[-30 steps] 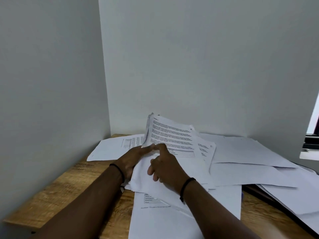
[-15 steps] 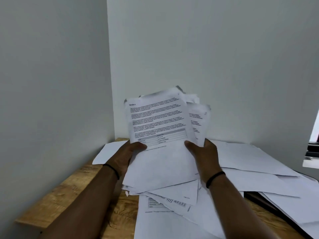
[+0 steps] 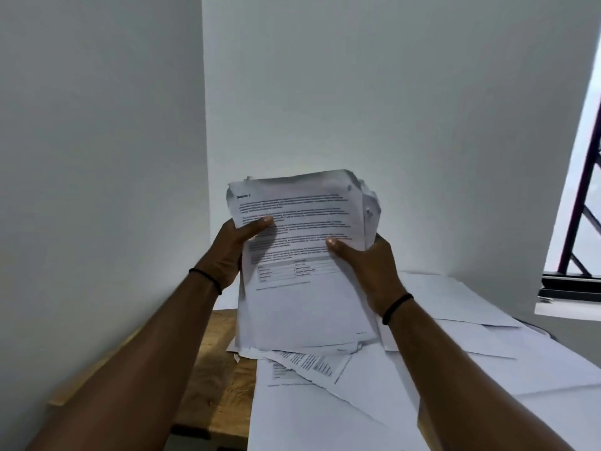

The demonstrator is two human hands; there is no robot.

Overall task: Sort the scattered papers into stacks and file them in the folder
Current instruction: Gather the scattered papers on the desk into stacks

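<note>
A stack of printed white papers (image 3: 302, 255) stands nearly upright above the wooden table (image 3: 214, 375), its lower edge resting near the loose sheets. My left hand (image 3: 234, 252) grips the stack's left edge, thumb on the front page. On the right edge my right hand (image 3: 367, 268) grips it the same way. The front page shows paragraphs of text and a small table. More scattered papers (image 3: 455, 362) lie flat across the table below and to the right. No folder can be made out.
The table sits in a corner between two white walls (image 3: 97, 157). A window with a dark frame (image 3: 582, 190) is at the right edge. Black bands circle both wrists.
Both hands gathered the sheets off the table, raised them upright and slid up along the stack's sides. The pages now sit more squared together.
</note>
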